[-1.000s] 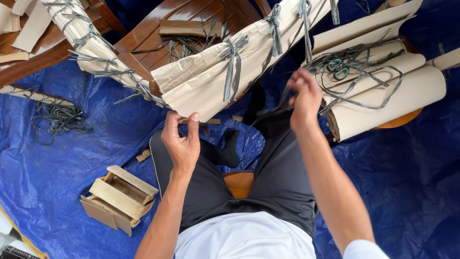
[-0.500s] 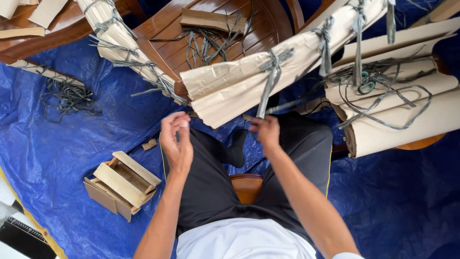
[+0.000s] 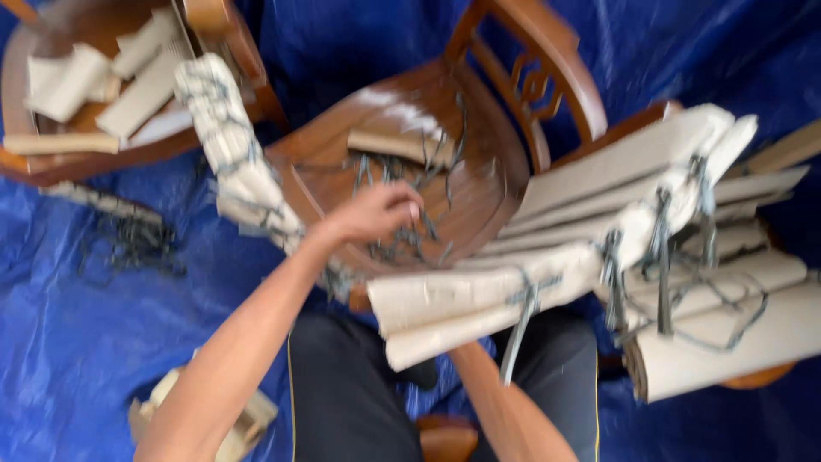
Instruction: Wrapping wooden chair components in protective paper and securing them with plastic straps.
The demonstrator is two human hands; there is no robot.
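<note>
Grey straps [image 3: 402,235] lie on the chair seat [image 3: 479,184] directly under the left hand's [image 3: 376,212] curled fingers.

A blue tarp [image 3: 710,77] covered the floor, a second wooden chair [image 3: 214,26] at the top left held flat cardboard pieces [image 3: 128,73], a dark tangle of strings [image 3: 128,244] lay on the tarp, and a small cardboard box [image 3: 244,423] sat low down.

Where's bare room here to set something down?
Free: the blue tarp left of the left hand, below the strap tangle. Crowded: the chair seat with straps and the lap under the cardboard-wrapped bundle.
</note>
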